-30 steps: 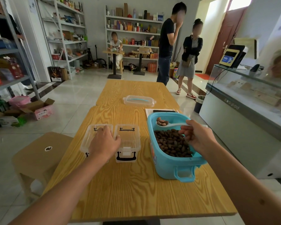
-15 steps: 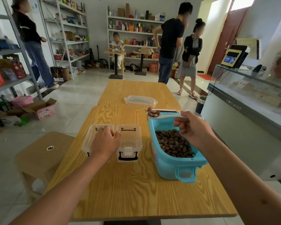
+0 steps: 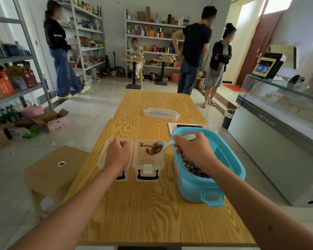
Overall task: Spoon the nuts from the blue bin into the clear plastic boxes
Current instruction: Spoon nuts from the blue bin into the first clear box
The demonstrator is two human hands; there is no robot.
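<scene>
Over right box [image 3: 148, 160] — spoon [image 3: 165, 145] moved, loaded

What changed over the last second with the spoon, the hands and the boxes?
The right hand lifted the white spoon, loaded with nuts, out of the blue bin and carried it left; it now hangs over the right clear box. The left hand stayed on the left clear box; boxes and bin did not move.
</scene>
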